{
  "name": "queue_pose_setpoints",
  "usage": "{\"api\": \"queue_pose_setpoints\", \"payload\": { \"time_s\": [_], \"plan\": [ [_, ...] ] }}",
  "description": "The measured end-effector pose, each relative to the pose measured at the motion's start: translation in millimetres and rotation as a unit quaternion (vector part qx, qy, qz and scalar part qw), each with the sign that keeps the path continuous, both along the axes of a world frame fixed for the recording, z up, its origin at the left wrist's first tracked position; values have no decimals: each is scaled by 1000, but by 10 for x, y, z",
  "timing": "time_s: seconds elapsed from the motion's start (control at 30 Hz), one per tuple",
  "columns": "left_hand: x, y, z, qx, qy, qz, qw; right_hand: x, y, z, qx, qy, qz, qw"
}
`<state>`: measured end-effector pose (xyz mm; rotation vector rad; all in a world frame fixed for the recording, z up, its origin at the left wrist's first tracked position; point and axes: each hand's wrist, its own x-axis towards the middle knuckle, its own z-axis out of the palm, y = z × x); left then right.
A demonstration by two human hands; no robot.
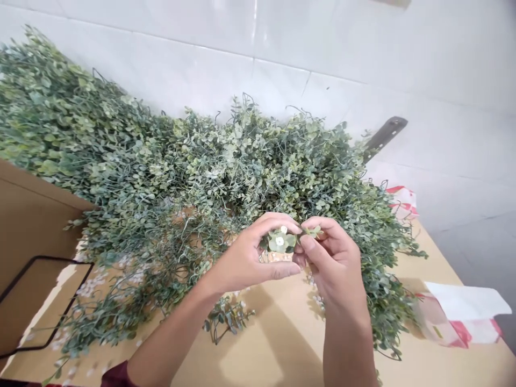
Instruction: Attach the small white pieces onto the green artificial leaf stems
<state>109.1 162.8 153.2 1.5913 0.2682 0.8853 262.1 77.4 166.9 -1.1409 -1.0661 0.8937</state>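
A small artificial green sprig [281, 241] with a white flower centre is pinched between my two hands. My left hand [245, 260] holds its leafy head between thumb and fingers. My right hand [332, 263] grips the sprig's other end, close beside the left fingertips. Behind and around my hands lies a large heap of artificial grey-green foliage [250, 161] with thin wiry stems. A loose sprig of the same foliage [228, 317] rests on the tan table [282, 349] below my left wrist.
White wall tiles [161, 54] rise behind the heap, with a dark metal bracket [382, 137] at the wall. A cardboard sheet [32, 226] and a black wire frame [44, 301] stand at the left. Red-and-white paper bags [459, 317] lie at the right, with small white bits [92, 285] scattered at left.
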Motion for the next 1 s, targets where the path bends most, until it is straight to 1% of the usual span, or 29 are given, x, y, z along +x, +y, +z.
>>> {"api": "queue_pose_setpoints", "payload": {
  "time_s": [0.03, 0.1, 0.2, 0.27, 0.43, 0.57, 0.63, 0.7, 0.8, 0.87, 0.93, 1.0],
  "plan": [
    [10, -12, 1, 1, 4, 9, 1000, 14, 5, 1, -1, 16, 14, 1000],
    [29, -39, -4, -28, 1, 8, 1000, 34, 16, 4, -7, 36, 41, 998],
    [38, -61, -10, -111, -21, -54, 992, 45, 29, 7, -13, 53, 68, 996],
    [35, -55, -8, -145, -39, -83, 985, 43, 33, 6, -6, 67, 80, 994],
    [30, -19, -6, -151, -71, -83, 983, 19, 27, -6, 20, 89, 83, 992],
    [34, -25, -24, -184, -108, -121, 970, 0, 18, -7, 28, 94, 123, 988],
    [23, -29, -21, -187, -107, -129, 968, -5, 20, -10, 31, 93, 141, 985],
    [-1, -19, -6, -160, -86, -109, 977, -6, 25, -16, 30, 92, 150, 984],
    [-53, 19, 29, -59, -26, -17, 998, -2, 35, -32, 32, 89, 146, 985],
    [-87, 45, 50, 15, 14, 42, 999, 4, 42, -46, 45, 81, 129, 987],
    [-112, 59, 66, 70, 39, 66, 995, 9, 49, -58, 57, 77, 117, 989],
    [-125, 62, 73, 106, 44, 68, 991, 11, 54, -65, 59, 82, 115, 988]
  ]
}}
